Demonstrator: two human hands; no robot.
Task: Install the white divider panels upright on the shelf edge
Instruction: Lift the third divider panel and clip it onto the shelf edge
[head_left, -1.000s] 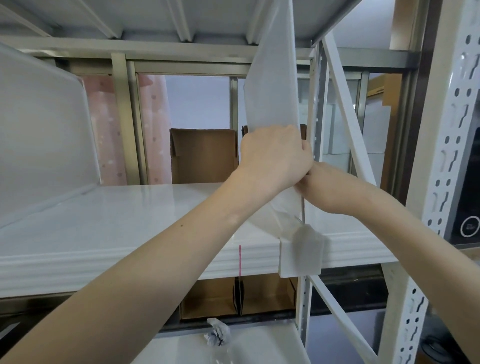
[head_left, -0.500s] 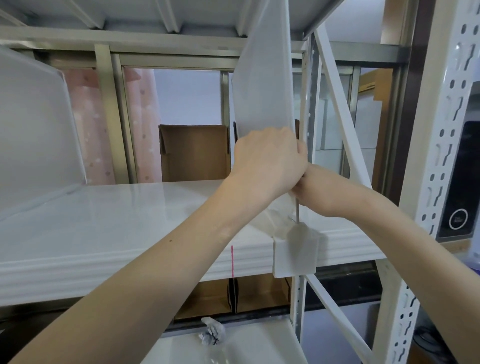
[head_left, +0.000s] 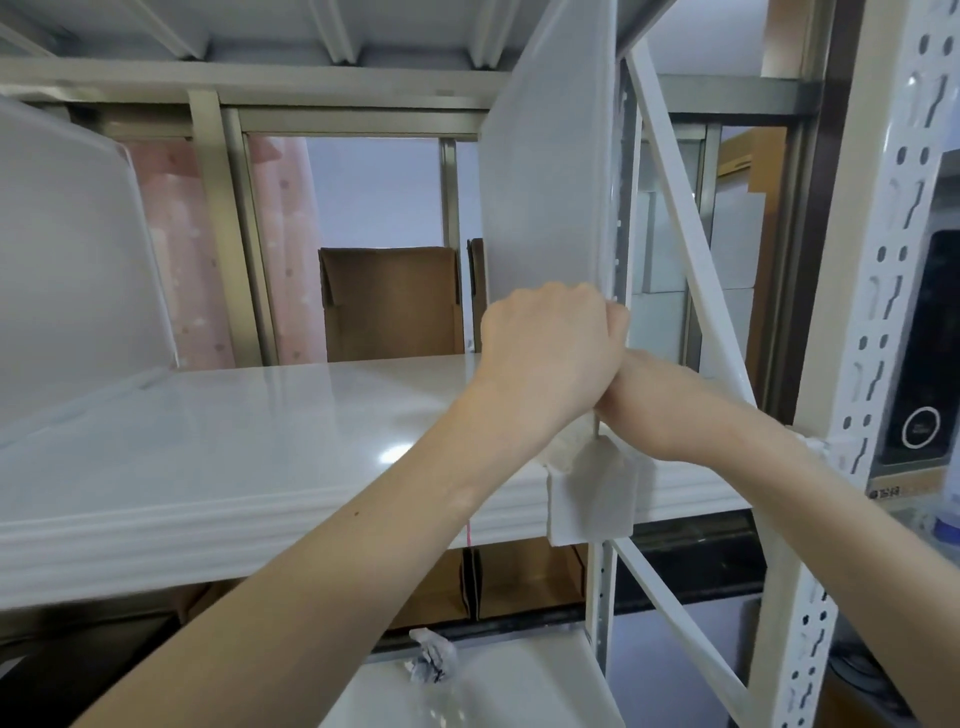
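Observation:
A white translucent divider panel (head_left: 545, 171) stands upright at the right end of the white shelf (head_left: 249, 457), its foot clip (head_left: 592, 499) hooked over the shelf's front edge. My left hand (head_left: 545, 353) is clenched around the panel's front edge, low down. My right hand (head_left: 623, 384) reaches in from the right and grips the same edge; it is mostly hidden behind the left hand. A second divider panel (head_left: 67, 249) stands upright at the far left of the shelf.
The rack's white perforated post (head_left: 878, 312) and diagonal brace (head_left: 691, 260) stand just right of the panel. Brown cardboard boxes (head_left: 389, 306) sit behind the shelf. A crumpled plastic wrapper (head_left: 431, 660) lies on the lower shelf. The upper shelf's underside is overhead.
The view has shifted slightly, so the scene sits a little further left and lower. Both hands keep their grip on the panel, which stays upright on the shelf edge.

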